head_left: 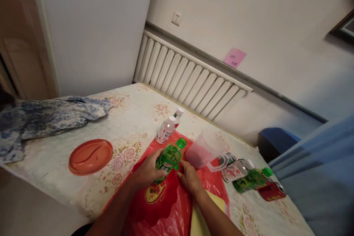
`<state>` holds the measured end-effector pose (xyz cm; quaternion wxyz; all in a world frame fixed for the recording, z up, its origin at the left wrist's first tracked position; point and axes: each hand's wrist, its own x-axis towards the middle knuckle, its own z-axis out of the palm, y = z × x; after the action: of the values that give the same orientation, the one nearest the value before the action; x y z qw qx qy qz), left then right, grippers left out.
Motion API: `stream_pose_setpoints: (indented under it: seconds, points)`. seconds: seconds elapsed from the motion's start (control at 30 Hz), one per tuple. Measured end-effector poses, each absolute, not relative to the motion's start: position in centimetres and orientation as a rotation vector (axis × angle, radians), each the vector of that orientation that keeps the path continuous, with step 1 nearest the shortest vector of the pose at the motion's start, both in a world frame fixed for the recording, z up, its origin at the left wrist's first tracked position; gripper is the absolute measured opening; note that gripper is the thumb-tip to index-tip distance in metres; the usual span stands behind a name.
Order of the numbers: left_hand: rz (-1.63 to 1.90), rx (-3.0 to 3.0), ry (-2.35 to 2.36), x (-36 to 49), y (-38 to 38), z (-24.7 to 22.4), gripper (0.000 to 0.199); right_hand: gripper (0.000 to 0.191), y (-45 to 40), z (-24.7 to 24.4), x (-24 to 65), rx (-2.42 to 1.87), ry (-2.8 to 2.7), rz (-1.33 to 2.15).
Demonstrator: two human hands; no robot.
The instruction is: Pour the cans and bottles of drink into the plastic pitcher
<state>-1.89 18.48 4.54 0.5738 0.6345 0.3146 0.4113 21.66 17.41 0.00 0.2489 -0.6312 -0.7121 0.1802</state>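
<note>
My left hand (148,173) is wrapped around a green-labelled drink bottle (168,156) with a green cap, held over a red plastic sheet (177,206). My right hand (189,177) is close beside the bottle's lower right side, its fingers curled. A small green piece shows at those fingertips; whether it is held cannot be made out. Just beyond the bottle stand two white-capped bottles, a nearer one (165,131) and a farther one (178,116). To the right of the bottle is a translucent plastic jug (203,147) with a handle. Something yellow and flat (203,217) lies under my right forearm.
An orange-red plastic lid (91,156) rests on the flowered tablecloth (124,110) at the left, near a crumpled blue-and-white cloth (63,116). Right of the jug lie a white bottle (234,171), a green bottle (250,180) and a red can (272,191). A radiator (188,77) lines the wall.
</note>
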Motion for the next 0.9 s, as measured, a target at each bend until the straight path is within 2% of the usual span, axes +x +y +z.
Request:
stream_pose_setpoints:
  seconds: [0.13, 0.33, 0.63, 0.77, 0.9]
  points:
    - [0.969, 1.488, 0.753, -1.9, 18.3, 4.6, 0.070, 0.023, 17.6, -0.1, 21.0, -1.779, -1.899, 0.461]
    - [0.962, 1.478, 0.746, -1.9, 17.9, 5.1, 0.066, 0.014, 16.8, 2.6, 21.1, -1.764, -1.814, 0.364]
    - [0.965, 1.514, 0.737, -1.4, 17.5, 5.5, 0.068, 0.020, 15.3, 14.7, 20.5, -1.582, -1.985, 0.094]
    - [0.967, 1.543, 0.717, -1.4, 17.3, 5.7, 0.061, 0.021, 15.1, 17.4, 19.8, -1.457, -2.103, 0.103]
    - [0.985, 1.549, 0.729, -1.4, 17.2, 5.9, 0.061, 0.025, 15.3, 18.4, 19.7, -1.381, -2.130, 0.294]
